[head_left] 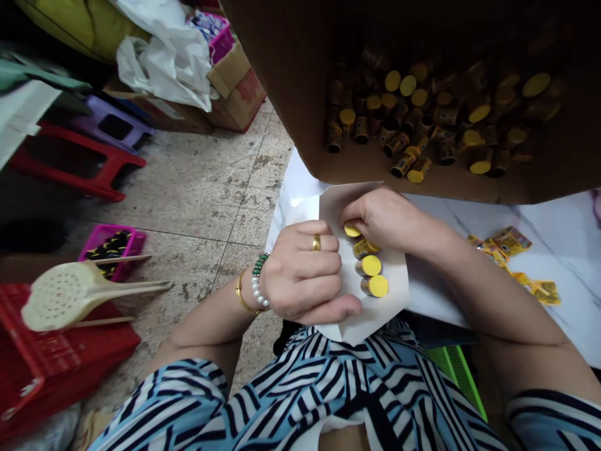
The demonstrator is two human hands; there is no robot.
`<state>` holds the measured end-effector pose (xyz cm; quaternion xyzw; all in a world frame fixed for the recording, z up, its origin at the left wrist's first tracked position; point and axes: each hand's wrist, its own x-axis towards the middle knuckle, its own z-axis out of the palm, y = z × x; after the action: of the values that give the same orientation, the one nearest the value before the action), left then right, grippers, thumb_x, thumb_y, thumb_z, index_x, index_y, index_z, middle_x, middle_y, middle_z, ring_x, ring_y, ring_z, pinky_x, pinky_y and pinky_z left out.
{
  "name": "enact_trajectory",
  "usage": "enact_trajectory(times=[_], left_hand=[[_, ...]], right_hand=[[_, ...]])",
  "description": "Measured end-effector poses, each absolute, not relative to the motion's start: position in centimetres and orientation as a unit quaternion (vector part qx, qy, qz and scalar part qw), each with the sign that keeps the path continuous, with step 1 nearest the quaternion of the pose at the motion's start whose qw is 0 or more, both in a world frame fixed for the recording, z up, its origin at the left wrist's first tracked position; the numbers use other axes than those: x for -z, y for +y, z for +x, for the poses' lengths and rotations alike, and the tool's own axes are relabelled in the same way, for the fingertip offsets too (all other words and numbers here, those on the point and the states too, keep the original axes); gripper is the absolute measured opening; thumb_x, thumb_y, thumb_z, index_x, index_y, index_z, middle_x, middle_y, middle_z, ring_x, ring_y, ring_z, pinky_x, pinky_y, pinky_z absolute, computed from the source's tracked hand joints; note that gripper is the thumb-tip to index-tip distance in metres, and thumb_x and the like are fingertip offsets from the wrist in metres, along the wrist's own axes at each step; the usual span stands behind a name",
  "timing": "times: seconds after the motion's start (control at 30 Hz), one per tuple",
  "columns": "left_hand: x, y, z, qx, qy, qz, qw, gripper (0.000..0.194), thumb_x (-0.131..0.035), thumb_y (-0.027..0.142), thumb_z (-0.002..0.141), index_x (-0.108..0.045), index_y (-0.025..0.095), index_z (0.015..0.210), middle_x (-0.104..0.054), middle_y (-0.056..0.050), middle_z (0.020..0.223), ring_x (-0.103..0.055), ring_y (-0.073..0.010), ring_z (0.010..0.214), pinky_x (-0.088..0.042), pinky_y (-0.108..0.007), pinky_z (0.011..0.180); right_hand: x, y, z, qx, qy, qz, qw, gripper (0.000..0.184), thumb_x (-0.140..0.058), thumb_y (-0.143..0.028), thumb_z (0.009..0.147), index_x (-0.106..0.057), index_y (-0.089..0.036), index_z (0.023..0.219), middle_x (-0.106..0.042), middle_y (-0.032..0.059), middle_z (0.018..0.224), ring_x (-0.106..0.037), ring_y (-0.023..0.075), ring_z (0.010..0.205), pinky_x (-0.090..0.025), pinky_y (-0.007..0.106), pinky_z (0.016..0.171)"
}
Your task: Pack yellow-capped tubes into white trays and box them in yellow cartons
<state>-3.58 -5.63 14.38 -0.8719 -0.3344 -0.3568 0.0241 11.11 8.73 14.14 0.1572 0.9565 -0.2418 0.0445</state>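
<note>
A white cardboard box (397, 297) with raised sides lies open before me at the table's near left corner. Small canisters stand in a row inside it: two with yellow caps (378, 286) at the near end and a yellow printed one (364, 248) tilted beyond them. My left hand (305, 275), wearing a ring and bracelets, is closed over the box's left side; its fingertips are hidden. At the row's far end my right hand (380, 219) pinches a yellow-capped canister (352, 230), partly covered by the fingers.
A large brown carton (422, 188) tips open toward me, holding many loose canisters (419, 169). Yellow printed packets (511, 241) lie on the marbled white table (446, 294) at right. On the floor to the left are a red crate (94, 351), a cream stool (66, 294) and a pink basket (136, 244).
</note>
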Motion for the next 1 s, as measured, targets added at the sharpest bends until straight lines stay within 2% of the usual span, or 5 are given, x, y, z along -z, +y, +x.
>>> enact_trajectory(times=[0.17,0.33,0.53,0.67,1.0], left_hand=[[-14.0,-5.5,-3.6,0.369,-0.339,-0.865,0.041,0.045,-0.063,0.038,0.091,-0.045,0.021,0.053,-0.04,0.004,0.048,-0.041,-0.0126,0.05,-0.036,-0.033,0.057],[-13.8,-5.8,-3.8,0.341,-0.333,-0.876,0.072,0.042,-0.07,0.035,0.086,-0.047,0.02,0.054,-0.041,0.004,0.047,-0.038,-0.013,0.05,-0.03,-0.033,0.053],[-14.7,-6.3,-4.2,0.343,-0.353,-0.868,0.063,0.047,-0.061,0.038,0.092,-0.043,0.02,0.052,-0.037,0.004,0.049,-0.037,-0.0125,0.049,-0.032,-0.033,0.055],[-14.9,-6.0,-4.3,0.345,-0.359,-0.865,0.06,0.049,-0.062,0.039,0.092,-0.041,0.02,0.052,-0.038,0.004,0.049,-0.036,-0.0116,0.048,-0.03,-0.033,0.054],[-13.5,-5.8,-5.6,0.399,-0.387,-0.829,0.06,0.053,-0.045,0.061,0.098,-0.058,0.02,0.067,-0.057,-0.001,0.054,-0.055,-0.0158,0.056,-0.044,-0.036,0.065]], right_hand=[[-15.3,6.8,11.2,0.129,0.969,0.199,0.074,0.025,-0.05,-0.009,0.088,-0.074,-0.014,0.086,-0.072,0.0104,0.089,-0.057,0.0174,0.075,-0.026,0.031,0.059],[-15.8,5.1,11.7,0.019,0.987,0.161,0.009,0.024,-0.049,-0.011,0.096,-0.073,-0.011,0.101,-0.07,0.0176,0.101,-0.059,0.0327,0.105,-0.041,0.037,0.071],[-15.6,5.5,11.6,0.079,0.985,0.117,0.095,0.023,-0.049,-0.009,0.098,-0.068,-0.011,0.112,-0.068,0.017,0.115,-0.059,0.0285,0.109,-0.045,0.036,0.08],[-14.8,5.5,11.0,0.109,0.984,0.119,0.077,0.028,-0.045,-0.011,0.102,-0.066,-0.013,0.121,-0.064,0.0147,0.118,-0.057,0.0258,0.108,-0.043,0.034,0.08],[-12.8,5.9,10.6,0.125,0.988,0.081,0.036,0.023,-0.048,-0.014,0.1,-0.071,-0.015,0.101,-0.064,0.0098,0.098,-0.052,0.022,0.095,-0.034,0.031,0.071]])
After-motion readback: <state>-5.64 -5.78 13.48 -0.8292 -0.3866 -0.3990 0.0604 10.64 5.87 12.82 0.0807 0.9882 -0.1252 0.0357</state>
